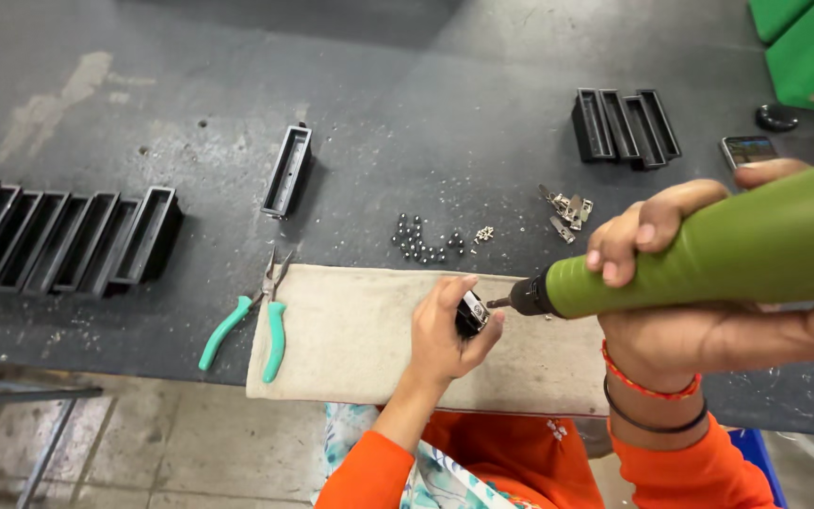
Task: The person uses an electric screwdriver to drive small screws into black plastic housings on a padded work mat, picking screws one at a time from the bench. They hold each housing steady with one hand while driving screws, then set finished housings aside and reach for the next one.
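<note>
Green electric screwdriver (708, 259) lies level, tip against small black part (471, 312) over cloth.

The light is even and soft, rather bright, with only weak shadows under the black trays (68, 240). The picture is sharp in the middle, and the edges bend a little.

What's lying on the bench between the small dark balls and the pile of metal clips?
In the head view, a small cluster of tiny pale metal bits lies between the dark balls and the metal clips.
</note>
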